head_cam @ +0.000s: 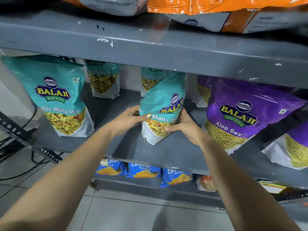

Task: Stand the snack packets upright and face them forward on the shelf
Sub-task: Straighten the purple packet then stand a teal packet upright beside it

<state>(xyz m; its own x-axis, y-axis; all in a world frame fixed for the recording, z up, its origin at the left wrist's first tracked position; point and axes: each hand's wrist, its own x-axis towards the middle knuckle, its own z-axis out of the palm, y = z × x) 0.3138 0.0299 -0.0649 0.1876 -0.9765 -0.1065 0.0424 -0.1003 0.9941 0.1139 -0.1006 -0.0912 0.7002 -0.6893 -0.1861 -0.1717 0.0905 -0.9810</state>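
A teal Khatta Mitha Mix packet (162, 104) stands on the grey middle shelf (166, 152), turned slightly to the right. My left hand (128, 120) grips its left side and my right hand (185, 125) grips its right side near the bottom. Another teal packet (55, 97) stands upright and faces forward at the left front. Two more teal packets (104, 79) (150, 79) stand at the back. A purple Aloo Sev packet (241, 114) stands at the right front, leaning a little, with a second purple packet (290, 147) beside it and a third purple packet (202, 90) behind.
The upper shelf edge (150, 52) hangs low over the packets, with orange packets (216, 7) lying on it. Blue chip packets (143, 170) sit on the lower shelf. Black cables (16, 147) and a perforated metal bracket (21, 132) lie at the left, above the tiled floor.
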